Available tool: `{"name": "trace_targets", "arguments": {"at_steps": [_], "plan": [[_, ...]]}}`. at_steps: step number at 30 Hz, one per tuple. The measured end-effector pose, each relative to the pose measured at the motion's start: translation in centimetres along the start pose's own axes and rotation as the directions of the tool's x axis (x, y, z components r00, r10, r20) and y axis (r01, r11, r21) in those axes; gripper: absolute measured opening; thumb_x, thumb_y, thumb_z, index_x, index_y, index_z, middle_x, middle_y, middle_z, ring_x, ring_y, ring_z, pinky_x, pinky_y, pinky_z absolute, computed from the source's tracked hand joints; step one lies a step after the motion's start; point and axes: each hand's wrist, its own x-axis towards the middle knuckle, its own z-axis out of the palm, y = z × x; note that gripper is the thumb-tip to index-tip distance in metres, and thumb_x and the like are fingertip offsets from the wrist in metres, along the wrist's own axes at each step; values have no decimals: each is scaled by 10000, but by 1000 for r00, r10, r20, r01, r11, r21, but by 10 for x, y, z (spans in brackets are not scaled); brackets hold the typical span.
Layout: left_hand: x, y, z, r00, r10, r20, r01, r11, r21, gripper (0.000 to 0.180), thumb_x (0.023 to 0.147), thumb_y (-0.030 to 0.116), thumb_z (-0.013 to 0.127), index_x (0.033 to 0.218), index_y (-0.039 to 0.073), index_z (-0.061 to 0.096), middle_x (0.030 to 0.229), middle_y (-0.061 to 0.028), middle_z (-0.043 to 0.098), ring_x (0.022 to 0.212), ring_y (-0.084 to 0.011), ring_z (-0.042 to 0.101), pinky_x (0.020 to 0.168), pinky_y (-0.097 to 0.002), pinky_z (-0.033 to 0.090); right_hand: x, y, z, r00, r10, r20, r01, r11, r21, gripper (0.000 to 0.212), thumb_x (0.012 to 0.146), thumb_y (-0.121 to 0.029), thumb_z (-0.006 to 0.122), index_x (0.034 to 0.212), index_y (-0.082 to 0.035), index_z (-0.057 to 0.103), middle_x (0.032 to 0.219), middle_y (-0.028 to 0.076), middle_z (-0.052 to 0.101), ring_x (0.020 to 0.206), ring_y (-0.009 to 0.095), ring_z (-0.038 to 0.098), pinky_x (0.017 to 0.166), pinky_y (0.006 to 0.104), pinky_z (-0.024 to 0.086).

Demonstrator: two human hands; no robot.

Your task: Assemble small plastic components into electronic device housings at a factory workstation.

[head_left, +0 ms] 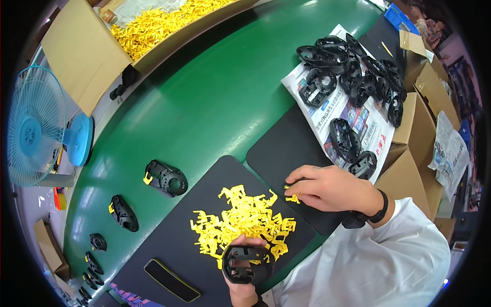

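Near the lower edge, my left hand (240, 292) is closed around a black plastic housing (247, 264), its hollow inside facing up. My right hand (327, 188) reaches in from the right, fingers bent, with a small yellow plastic clip (292, 197) at its fingertips over the black mat. Between the hands lies a heap of yellow clips (243, 217) on another dark mat (176, 233). Another black housing (353, 220) sits under my right wrist, partly hidden. The undersides of my left fingers are hidden by the housing.
Several black housings (353, 66) lie on newspaper (327, 115) at right, beside cardboard boxes (417, 169). Housings with yellow clips (166, 178) stand on the green table (204, 102) at left. A phone (172, 280) lies on the mat. A blue fan (33, 130) stands far left.
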Motion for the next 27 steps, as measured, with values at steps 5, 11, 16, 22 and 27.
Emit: {"name": "trace_targets", "arguments": {"at_steps": [5, 11, 16, 22, 27], "plan": [[3, 5, 11, 986, -166, -10, 166, 986, 19, 1021, 661, 586, 815, 1363, -33, 406, 1173, -226, 585, 1101, -314, 589, 931, -408, 488, -8, -3, -2, 991, 69, -118, -51, 988, 148, 285, 829, -268, 722, 1067, -119, 671, 952, 26, 669, 697, 196, 666, 605, 299, 543], [16, -1, 26, 987, -137, 84, 130, 988, 86, 968, 751, 414, 803, 1440, -25, 282, 1288, -253, 514, 1153, -291, 566, 957, -375, 475, -8, -18, -2, 977, -21, -213, 81, 958, 276, 411, 742, -262, 817, 1125, -154, 711, 772, -3, 669, 596, 110, 616, 533, 228, 490], [23, 1, 35, 997, -60, 46, 51, 984, 170, 915, 746, 338, 808, 1426, -9, 305, 1296, -260, 509, 1151, -297, 568, 962, -386, 477, -13, -36, -8, 972, -86, -218, 178, 876, 447, 366, 845, -105, 684, 1208, -131, 649, 978, 13, 649, 791, 136, 660, 610, 252, 537], [24, -6, 37, 998, 38, 52, -53, 945, 323, 905, 694, 208, 857, 1405, -5, 341, 1287, -251, 527, 1116, -281, 586, 937, -371, 493, -21, -44, 10, 935, -131, -329, 257, 890, 376, 316, 791, -146, 748, 1101, -159, 688, 911, -16, 668, 750, 148, 678, 610, 252, 563], [28, -8, 43, 991, 118, 59, -132, 864, 485, 899, 645, 147, 892, 1376, -10, 395, 1275, -235, 547, 1102, -268, 597, 922, -360, 503, -20, -43, 17, 907, -125, -402, 304, 855, 421, 240, 763, -125, 751, 999, -152, 713, 895, -27, 665, 734, 139, 668, 572, 247, 561]]}}
